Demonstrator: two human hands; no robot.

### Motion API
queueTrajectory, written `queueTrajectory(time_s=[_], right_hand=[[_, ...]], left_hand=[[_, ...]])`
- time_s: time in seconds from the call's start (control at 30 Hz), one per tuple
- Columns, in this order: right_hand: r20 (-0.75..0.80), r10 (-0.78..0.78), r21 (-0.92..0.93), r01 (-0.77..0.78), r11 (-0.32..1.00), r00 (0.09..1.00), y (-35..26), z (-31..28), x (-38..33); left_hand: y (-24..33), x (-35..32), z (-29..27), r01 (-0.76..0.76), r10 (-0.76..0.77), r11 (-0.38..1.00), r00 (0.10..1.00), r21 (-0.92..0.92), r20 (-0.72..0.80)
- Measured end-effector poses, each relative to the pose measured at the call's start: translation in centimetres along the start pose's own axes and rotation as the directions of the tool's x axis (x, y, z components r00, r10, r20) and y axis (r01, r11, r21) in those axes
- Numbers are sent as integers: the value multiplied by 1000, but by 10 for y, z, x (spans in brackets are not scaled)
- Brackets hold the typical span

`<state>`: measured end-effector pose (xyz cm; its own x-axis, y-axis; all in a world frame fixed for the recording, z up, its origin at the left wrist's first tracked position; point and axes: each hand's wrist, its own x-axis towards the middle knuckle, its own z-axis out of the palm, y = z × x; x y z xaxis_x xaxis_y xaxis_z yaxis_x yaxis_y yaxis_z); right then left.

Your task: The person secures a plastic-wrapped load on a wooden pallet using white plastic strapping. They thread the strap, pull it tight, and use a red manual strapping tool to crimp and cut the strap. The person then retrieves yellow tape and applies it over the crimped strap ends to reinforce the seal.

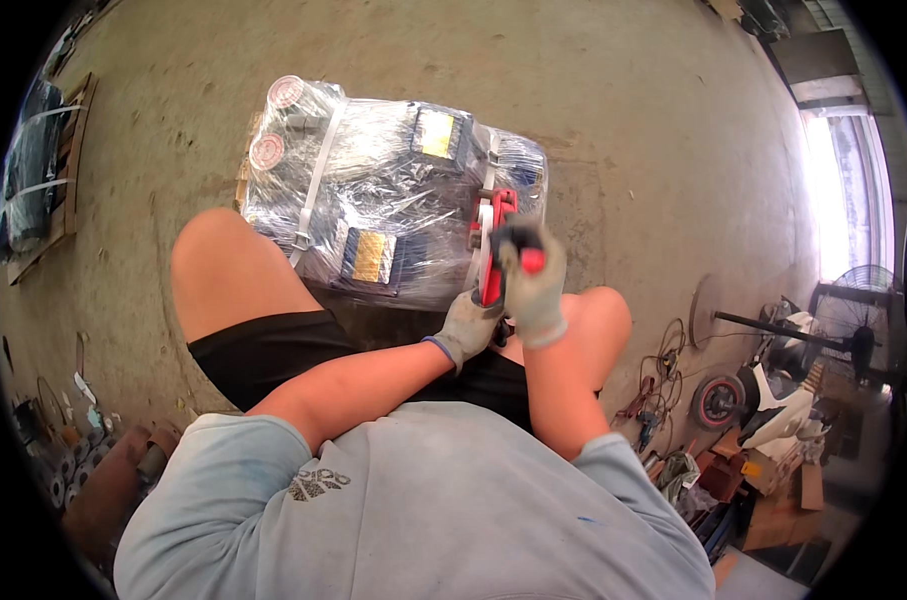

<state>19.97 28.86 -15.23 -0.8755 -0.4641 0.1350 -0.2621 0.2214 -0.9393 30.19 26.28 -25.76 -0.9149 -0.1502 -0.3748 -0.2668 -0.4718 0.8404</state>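
A bundle wrapped in clear stretch film (373,140) lies before me, with dark labelled blocks and two round pinkish ends showing through. A pale strap (319,175) with a metal buckle crosses its left part. Over the right part runs a second strap (490,165), with a red hand strapping tensioner (491,285) set on it. My gloved left hand (468,328) is closed round the tool's near end. Above it, my gloved right hand (535,295) is wrapped round the tool's black-and-red handle, a little smeared by motion. The glove hides part of the handle.
Wood shows at the bundle's left edge. Another strapped, wrapped load on a pallet (78,165) stands at far left. On the right are a standing fan (863,310), a white motorbike (778,415), tangled cables (663,375) and cardboard boxes (783,495). Rolls (78,465) lie at lower left.
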Motion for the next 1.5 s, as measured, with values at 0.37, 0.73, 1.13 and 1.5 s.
queueTrajectory(time_s=[0.37,0.73,1.13,1.5], right_hand=[[-51,86,101,-81,992,995,-8,1,-15],[17,255,352,-244,904,967,-24,10,47],[136,-126,-122,142,982,983,-7,-4,-14],[143,291,173,-313,934,946,-33,-5,46]], left_hand=[[-29,17,-11,-543,536,470,802,696,263],[-3,5,-9,-206,196,933,978,296,63],[-43,30,-12,-540,537,588,817,602,209],[-11,13,-3,-356,346,798,931,485,115]])
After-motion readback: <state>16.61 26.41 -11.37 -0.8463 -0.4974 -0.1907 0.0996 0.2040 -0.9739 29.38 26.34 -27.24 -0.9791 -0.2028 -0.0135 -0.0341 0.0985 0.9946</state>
